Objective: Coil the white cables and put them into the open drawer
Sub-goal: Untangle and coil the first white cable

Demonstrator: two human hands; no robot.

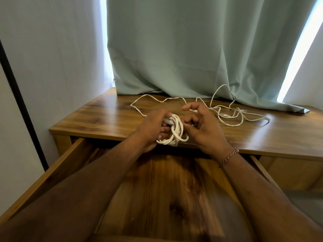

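left hand [153,129] grips a coiled white cable [175,131] above the tabletop [97,117] edge, just over the open drawer [162,186]; right hand [201,126] hovers beside the coil, fingers loosely curled, holding nothing. a second white cable [227,109] sprawls loose beyond the drawer, near the curtain [192,49].

The table [104,114] stands before the curtain [174,49]. The loose cable [227,109] lies on it, at the back right. The drawer [57,165] stands open below its front edge. Above the drawer, the left hand [153,128] holds the coil [176,131], the right hand [201,126] just beside it.
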